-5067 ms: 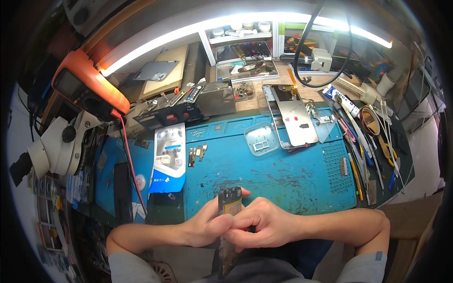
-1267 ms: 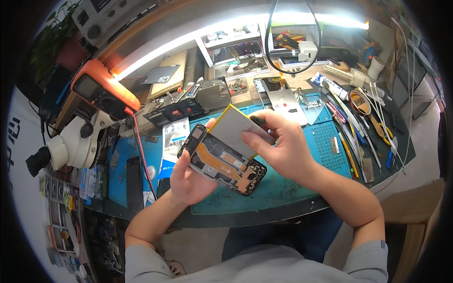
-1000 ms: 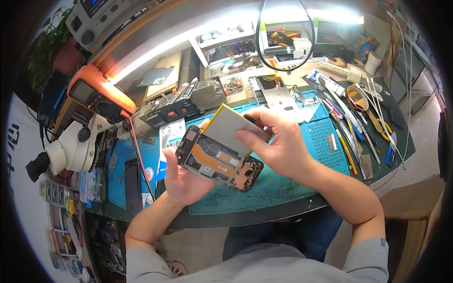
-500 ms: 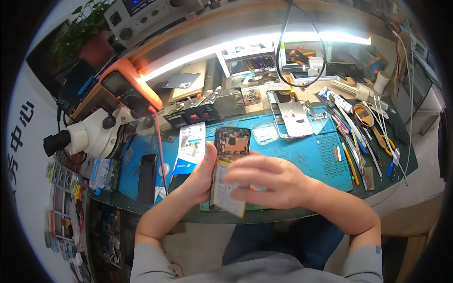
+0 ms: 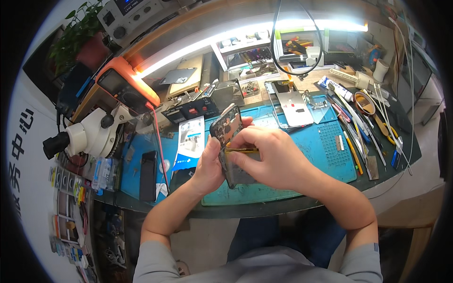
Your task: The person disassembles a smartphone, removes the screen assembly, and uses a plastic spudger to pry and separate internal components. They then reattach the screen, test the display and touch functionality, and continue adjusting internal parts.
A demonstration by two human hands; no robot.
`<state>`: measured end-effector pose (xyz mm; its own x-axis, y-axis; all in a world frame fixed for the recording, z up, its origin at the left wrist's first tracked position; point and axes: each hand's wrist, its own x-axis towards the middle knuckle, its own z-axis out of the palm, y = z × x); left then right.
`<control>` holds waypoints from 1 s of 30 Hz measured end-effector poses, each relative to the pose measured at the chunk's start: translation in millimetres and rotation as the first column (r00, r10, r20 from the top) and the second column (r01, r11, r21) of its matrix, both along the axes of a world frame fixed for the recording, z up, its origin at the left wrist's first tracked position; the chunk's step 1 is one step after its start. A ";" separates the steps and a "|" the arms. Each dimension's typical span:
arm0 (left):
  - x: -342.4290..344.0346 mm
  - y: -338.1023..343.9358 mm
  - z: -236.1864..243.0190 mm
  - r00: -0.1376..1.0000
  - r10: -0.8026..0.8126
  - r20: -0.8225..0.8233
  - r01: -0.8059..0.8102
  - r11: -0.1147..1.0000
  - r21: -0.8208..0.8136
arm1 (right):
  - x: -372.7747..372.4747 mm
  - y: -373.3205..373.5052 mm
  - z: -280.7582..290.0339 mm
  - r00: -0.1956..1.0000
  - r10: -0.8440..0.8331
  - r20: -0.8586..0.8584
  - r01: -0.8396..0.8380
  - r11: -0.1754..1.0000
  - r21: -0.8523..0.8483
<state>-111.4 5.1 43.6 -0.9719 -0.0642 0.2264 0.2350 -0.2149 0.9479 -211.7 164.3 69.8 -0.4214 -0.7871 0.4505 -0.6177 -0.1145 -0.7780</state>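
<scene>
An opened phone [image 5: 228, 123] is gripped along its left side by my left hand [image 5: 207, 162], tilted on edge above the blue mat. Its upper part shows dark parts and a copper-coloured area. My right hand [image 5: 273, 158] is closed, thumb and fingers pinching a phone battery [image 5: 243, 150] with yellow edges. The battery appears nearly edge-on beside the phone's inner side; whether it touches the phone I cannot tell. Right-hand fingers cover part of both. Nearby on the left lie a blue-and-white packet [image 5: 190, 140] and a dark phone [image 5: 148, 177].
Behind my hands, a silvery phone part [image 5: 293, 108] lies on the blue mat [image 5: 302, 158]. Tweezers, a yellow-handled tool [image 5: 352, 151] and other tools crowd the right side. A white microscope [image 5: 92, 132] and an orange multimeter [image 5: 127, 89] stand left. A black cable loop [image 5: 273, 42] hangs at the back.
My right hand, blurred over the battery before, now pinches it. The battery has turned from face-up to nearly edge-on. My left hand has tilted the phone and moved it slightly up.
</scene>
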 end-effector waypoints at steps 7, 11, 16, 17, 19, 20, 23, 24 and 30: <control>-0.6 -4.6 -2.8 0.999 0.046 -0.026 -0.048 0.997 -0.062 | 1.4 -5.1 9.6 0.984 -0.035 -0.176 0.067 0.981 0.181; 2.5 -7.9 -6.7 0.998 0.044 -0.045 -0.047 0.996 -0.078 | 0.7 -9.1 11.4 0.988 -0.014 -0.153 0.049 0.973 0.227; 1.7 -5.2 -5.3 0.995 0.098 0.000 -0.097 0.992 -0.079 | 7.0 -10.1 -1.0 0.995 -0.070 -0.067 0.075 0.994 0.082; 1.7 -4.1 -4.4 0.994 0.106 0.005 -0.105 0.991 -0.082 | 8.3 -10.1 -0.6 0.997 -0.071 -0.038 0.073 0.995 0.073; 1.2 -1.3 -2.2 0.993 0.118 0.018 -0.116 0.990 -0.084 | 9.2 -10.8 -3.5 0.996 -0.068 -0.054 0.067 0.997 -0.024; 0.7 -2.5 -2.0 0.995 0.102 0.020 -0.100 0.990 -0.096 | 9.3 -11.0 -4.8 0.996 -0.068 -0.062 0.063 0.995 -0.072; 1.5 -5.3 -3.6 0.996 0.083 0.026 -0.080 0.991 -0.111 | 6.1 -12.1 -7.0 0.997 -0.045 -0.066 0.040 0.997 -0.069; 1.5 -4.6 -4.0 0.995 0.095 0.019 -0.092 0.990 -0.108 | 4.8 -12.3 -6.5 0.995 -0.040 -0.087 0.037 0.999 -0.040; 3.6 -1.0 -3.2 0.997 0.077 -0.026 -0.080 0.988 -0.133 | -0.7 -7.0 3.4 0.990 0.020 -0.143 -0.007 0.996 0.086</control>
<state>-107.7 4.1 40.4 -0.9602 -0.1076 0.2579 0.2657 -0.0662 0.9618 -212.4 157.4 73.2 -0.3462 -0.8302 0.4370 -0.7227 -0.0610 -0.6885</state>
